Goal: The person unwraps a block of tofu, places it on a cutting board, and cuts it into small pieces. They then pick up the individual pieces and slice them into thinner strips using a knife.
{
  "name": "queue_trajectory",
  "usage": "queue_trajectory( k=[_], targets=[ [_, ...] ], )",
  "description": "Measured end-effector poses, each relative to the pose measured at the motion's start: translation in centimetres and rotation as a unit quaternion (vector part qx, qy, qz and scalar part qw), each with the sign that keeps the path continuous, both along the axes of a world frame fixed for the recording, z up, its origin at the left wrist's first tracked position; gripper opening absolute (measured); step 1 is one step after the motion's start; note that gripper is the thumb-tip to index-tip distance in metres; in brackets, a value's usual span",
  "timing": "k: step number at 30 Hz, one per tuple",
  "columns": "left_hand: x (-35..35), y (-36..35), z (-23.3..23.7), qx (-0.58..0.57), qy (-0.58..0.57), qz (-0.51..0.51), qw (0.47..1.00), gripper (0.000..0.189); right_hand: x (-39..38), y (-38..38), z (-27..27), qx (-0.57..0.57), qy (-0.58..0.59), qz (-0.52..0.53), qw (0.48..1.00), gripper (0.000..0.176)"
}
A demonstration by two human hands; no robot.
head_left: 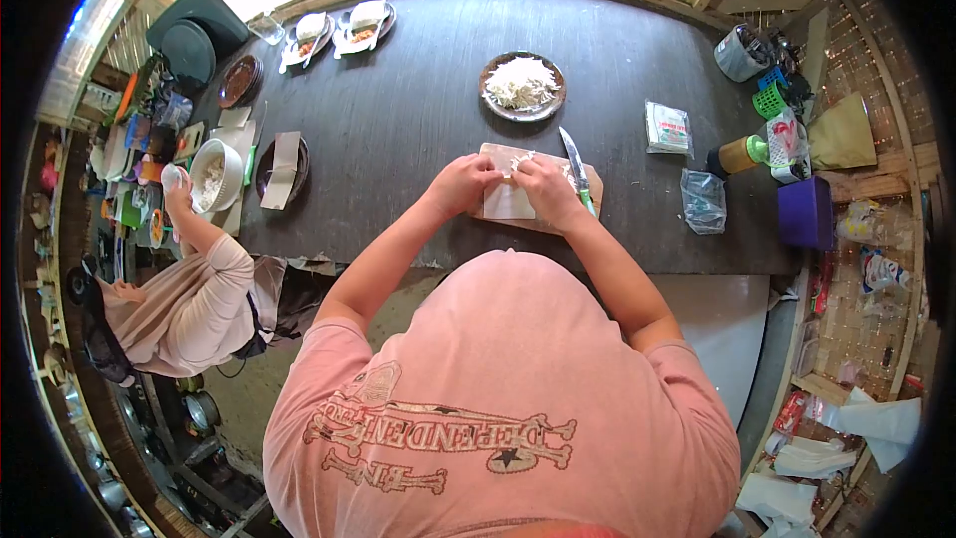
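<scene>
My left hand [460, 184] and my right hand [546, 189] meet over a wooden cutting board [538, 222] on the dark table [398, 110]. Both pinch the top edge of a white wrapper sheet [508, 201] that lies on the board, with a bit of white shredded filling between the fingertips. A knife [575, 164] with a green handle rests on the board just right of my right hand. Beyond the board stands a brown plate of white shredded food [522, 86].
A co-worker's hand [177, 189] reaches beside a white bowl [214, 174] at the left. Two plates with wrapped pieces [339, 32] stand at the far edge. A white packet [667, 127], a plastic bag [704, 201], a purple box [805, 211] and a bottle [742, 152] lie to the right.
</scene>
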State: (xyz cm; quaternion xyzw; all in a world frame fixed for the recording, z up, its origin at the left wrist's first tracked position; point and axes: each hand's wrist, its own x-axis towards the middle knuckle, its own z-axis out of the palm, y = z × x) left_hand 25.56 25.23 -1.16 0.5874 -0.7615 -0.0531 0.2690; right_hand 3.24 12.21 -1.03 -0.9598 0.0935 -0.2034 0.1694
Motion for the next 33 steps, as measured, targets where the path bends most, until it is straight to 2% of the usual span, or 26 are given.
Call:
queue_trajectory(
  k=[2,8,9,12,13,17,19,22,25,33],
  targets=[
    [0.1,0.4,0.7,0.024,-0.047,-0.018,0.998,0.028,-0.2,0.2,0.2,-0.022,-0.003,0.004,1.000,0.014],
    [0.4,0.5,0.6,0.023,-0.114,-0.047,0.992,0.028,-0.5,0.2,-1.0,-0.092,0.009,0.013,0.996,0.018],
    [0.3,0.7,1.1,0.031,-0.141,-0.048,0.988,0.028,-0.6,0.4,-0.8,-0.089,0.047,0.010,0.995,0.023],
    [-0.4,0.8,1.8,0.046,-0.196,-0.029,0.979,0.027,-1.2,1.8,-0.8,-0.108,0.027,-0.016,0.994,0.028],
    [-0.7,0.9,2.2,0.043,-0.185,-0.012,0.982,0.021,-1.3,2.5,-1.1,-0.121,0.045,-0.028,0.991,0.033],
    [-1.4,-0.1,3.4,0.086,-0.158,0.021,0.983,0.017,-0.6,3.6,-0.1,-0.137,0.057,-0.065,0.987,0.028],
    [-1.5,-1.6,3.1,0.132,-0.129,0.083,0.979,0.020,0.5,3.0,1.2,-0.065,0.133,-0.092,0.985,0.022],
    [-2.0,-2.6,2.8,0.167,-0.070,0.127,0.975,0.020,2.2,1.9,1.6,-0.023,0.127,-0.116,0.985,0.016],
    [-2.2,-2.4,1.5,0.142,-0.026,0.142,0.979,0.012,3.0,0.9,1.5,0.023,0.106,-0.131,0.985,0.013],
    [-2.4,-1.2,0.6,0.118,-0.005,0.127,0.985,0.013,2.8,0.8,0.7,0.053,0.100,-0.138,0.984,0.012]
  ],
)
